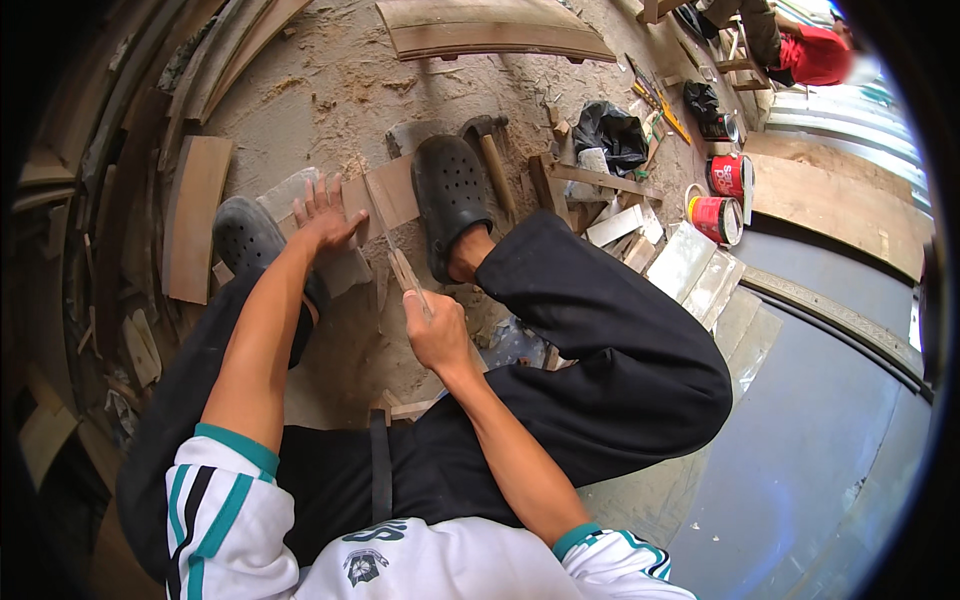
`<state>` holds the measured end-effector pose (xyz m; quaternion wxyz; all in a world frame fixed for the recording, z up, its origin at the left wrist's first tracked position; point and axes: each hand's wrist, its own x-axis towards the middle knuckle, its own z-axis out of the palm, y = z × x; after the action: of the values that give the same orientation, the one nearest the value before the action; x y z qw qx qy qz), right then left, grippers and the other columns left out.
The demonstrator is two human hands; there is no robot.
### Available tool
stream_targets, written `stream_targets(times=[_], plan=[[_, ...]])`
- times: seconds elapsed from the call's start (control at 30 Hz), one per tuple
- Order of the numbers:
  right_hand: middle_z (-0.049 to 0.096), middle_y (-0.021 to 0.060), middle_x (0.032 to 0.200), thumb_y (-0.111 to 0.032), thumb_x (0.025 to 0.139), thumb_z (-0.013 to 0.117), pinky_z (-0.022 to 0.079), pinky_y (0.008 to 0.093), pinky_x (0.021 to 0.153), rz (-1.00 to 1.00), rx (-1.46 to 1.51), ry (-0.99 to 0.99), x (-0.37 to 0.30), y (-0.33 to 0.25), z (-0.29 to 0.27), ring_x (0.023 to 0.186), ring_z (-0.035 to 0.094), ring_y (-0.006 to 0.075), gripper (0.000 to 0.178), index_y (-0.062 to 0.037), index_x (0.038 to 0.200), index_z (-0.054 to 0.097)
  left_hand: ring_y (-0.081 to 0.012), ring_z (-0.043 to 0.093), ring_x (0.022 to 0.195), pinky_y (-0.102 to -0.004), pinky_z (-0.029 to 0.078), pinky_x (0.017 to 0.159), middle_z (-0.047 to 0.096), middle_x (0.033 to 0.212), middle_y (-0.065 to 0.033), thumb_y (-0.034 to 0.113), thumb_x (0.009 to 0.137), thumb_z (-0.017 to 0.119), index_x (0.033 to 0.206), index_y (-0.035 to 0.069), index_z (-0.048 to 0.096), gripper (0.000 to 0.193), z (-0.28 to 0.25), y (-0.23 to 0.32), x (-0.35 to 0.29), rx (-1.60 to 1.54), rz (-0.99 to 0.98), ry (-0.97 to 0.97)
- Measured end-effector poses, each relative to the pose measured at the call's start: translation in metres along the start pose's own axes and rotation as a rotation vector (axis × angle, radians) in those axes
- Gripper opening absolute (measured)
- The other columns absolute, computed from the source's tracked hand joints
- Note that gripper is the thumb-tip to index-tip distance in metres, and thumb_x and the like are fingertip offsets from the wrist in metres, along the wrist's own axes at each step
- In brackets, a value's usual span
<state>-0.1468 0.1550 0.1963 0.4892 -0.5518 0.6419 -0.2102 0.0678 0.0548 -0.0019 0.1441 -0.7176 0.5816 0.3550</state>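
A person in a white jersey (420, 565) with teal and black stripes sits low over a dusty floor (320, 100), a handsaw (392, 238) in the right hand (437, 325) and a wooden board (397, 190) lying between the two feet. The right hand's fingers are wrapped around the saw's handle, while the narrow blade points away from the body and lies across the board. The left hand (325, 215) presses palm down on the board just left of the blade, its fingers spread. Beneath and beside that hand is a pale, flat slab (283, 197); how the board rests on it cannot be told.

A black right clog (447, 180) stands at the board's right end, whether on it or against it hidden from view, and a matching left clog (245, 235) sits beyond the slab. Just right of the right clog is a hammer (497, 178) with a wooden handle.

Loose planks (200, 220) crowd the left side, and a curved wooden panel (495, 38) lies at the far edge of the floor. To the right are a crumpled black plastic bag (612, 135), two red cans (714, 218), wood offcuts (618, 224) and large gray sheets (800, 430). At upper right, another person (812, 55) appears in red.
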Motion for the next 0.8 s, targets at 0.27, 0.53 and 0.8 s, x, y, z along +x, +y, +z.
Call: stream_targets(times=[0.27, 0.53, 0.8], plan=[[0.052, 0.0265, 0.063, -0.024, 0.094, 0.051, 0.040, 0.0458, 0.056, 0.059, 0.002, -0.104, -0.044, 0.007, -0.031, 0.061, 0.054, 0.0457, 0.036, 0.0032, 0.070, 0.055, -0.0386, -0.016, 0.147, -0.0611, -0.006, 0.113, -0.010, 0.161, -0.0150, 0.067, 0.089, 0.042, 0.155, 0.016, -0.004, 0.096, -0.008, -0.011, -0.008, 0.002, -0.024, 0.007], [0.052, 0.0275, 0.063, -0.023, 0.094, 0.051, 0.040, 0.0464, 0.056, 0.004, -0.044, -0.092, -0.053, 0.005, -0.019, 0.061, 0.056, 0.0436, 0.039, 0.0037, 0.065, 0.052, -0.0394, -0.015, 0.147, -0.0612, -0.006, 0.113, -0.009, 0.161, -0.0154, 0.064, 0.089, 0.045, 0.155, 0.016, -0.004, 0.096, -0.006, -0.015, -0.006, 0.022, -0.032, -0.031], [0.047, 0.0247, 0.060, -0.024, 0.096, 0.049, 0.037, 0.0454, 0.054, -0.011, 0.027, -0.036, 0.005, 0.033, 0.013, 0.054, 0.049, 0.0408, 0.040, 0.0029, 0.067, 0.049, -0.0402, -0.014, 0.147, -0.0610, -0.005, 0.113, -0.007, 0.162, -0.0156, 0.063, 0.087, 0.046, 0.156, 0.016, -0.004, 0.097, -0.009, 0.002, -0.007, -0.017, 0.037, -0.023]])
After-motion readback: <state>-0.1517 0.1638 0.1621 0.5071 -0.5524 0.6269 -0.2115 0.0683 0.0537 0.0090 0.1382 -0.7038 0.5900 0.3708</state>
